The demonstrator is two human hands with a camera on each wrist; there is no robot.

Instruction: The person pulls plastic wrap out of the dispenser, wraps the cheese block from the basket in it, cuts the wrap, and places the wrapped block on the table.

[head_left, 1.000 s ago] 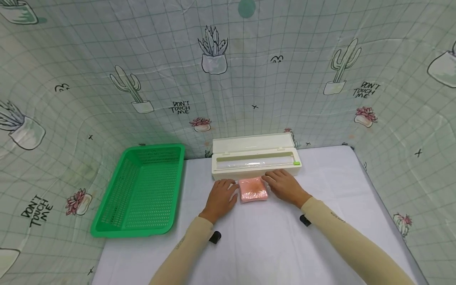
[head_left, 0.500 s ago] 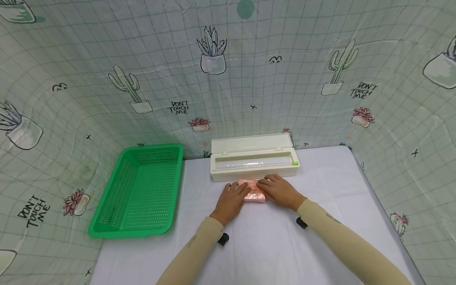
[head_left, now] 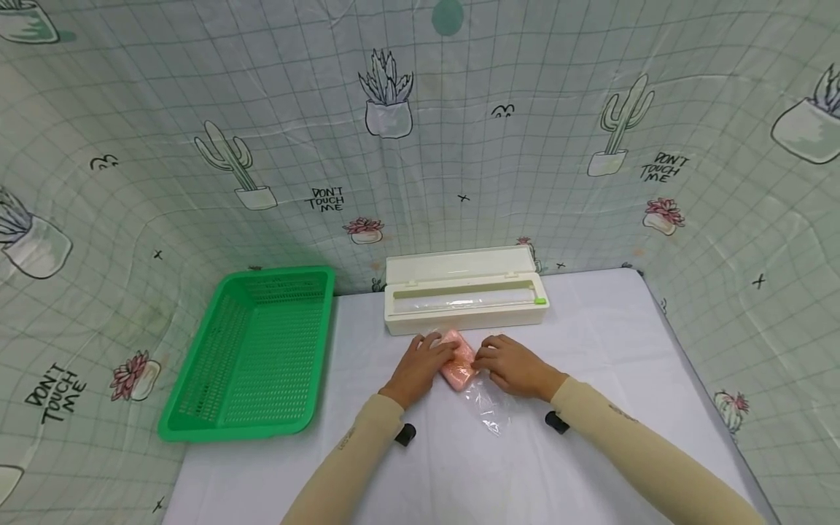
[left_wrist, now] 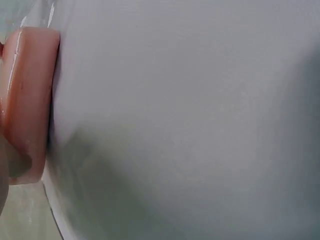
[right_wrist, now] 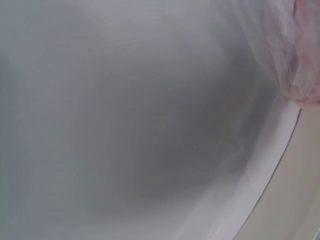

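A pink slab, partly wrapped in clear cling film, lies turned at an angle on the white table. My left hand grips its left side, with fingers over the top. In the left wrist view the thick pink slab shows at the left edge, a fingertip against it. At its right side my right hand pinches the film by the slab's edge, fingers curled. Loose film trails toward the table's front. Bunched cling film fills the upper right corner of the right wrist view; the right fingertips are out of sight there.
Just behind the hands stands a white cling film dispenser, lid raised, with a film roll inside and a green slider at its right end. To the left sits a green perforated basket. A patterned cloth surrounds the table.
Both hands have closed in on the slab from either side. It has been turned from lying square to a slant, and a loose flap of film now spreads out at its lower right.
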